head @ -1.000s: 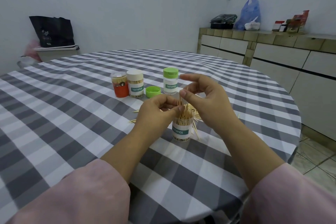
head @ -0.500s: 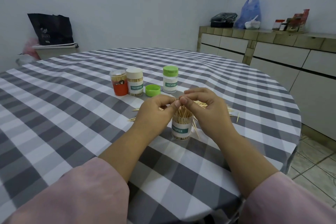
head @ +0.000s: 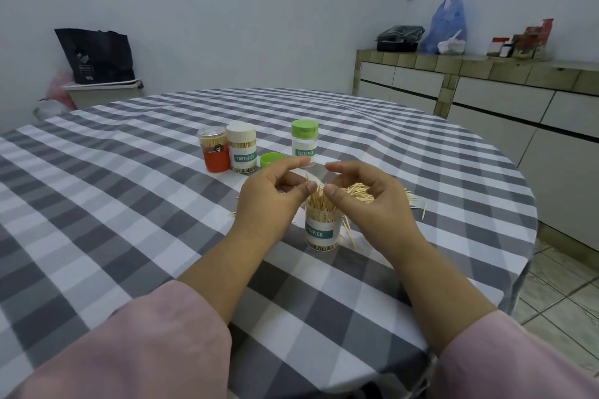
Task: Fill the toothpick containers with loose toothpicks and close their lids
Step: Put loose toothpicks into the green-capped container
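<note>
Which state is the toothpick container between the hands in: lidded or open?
Open. The container stands upright with no lid, and toothpicks stick up past its rim. A loose green lid lies on the table behind.

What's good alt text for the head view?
Both hands, left hand and right hand, hover over an open toothpick container bristling with toothpicks on a checked table. Three lidded containers and a loose green lid stand behind.

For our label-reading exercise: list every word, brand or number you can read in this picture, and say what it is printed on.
"TOOTHPICK": teal label on the white-lidded container.
"TOOTHPICK": label on the green-lidded container.
"THPICK", the start hidden: label on the open container between the hands.
Red container: small emblem, unreadable.
Black bag: white print, too blurred.
Counter packages: too small.
</note>
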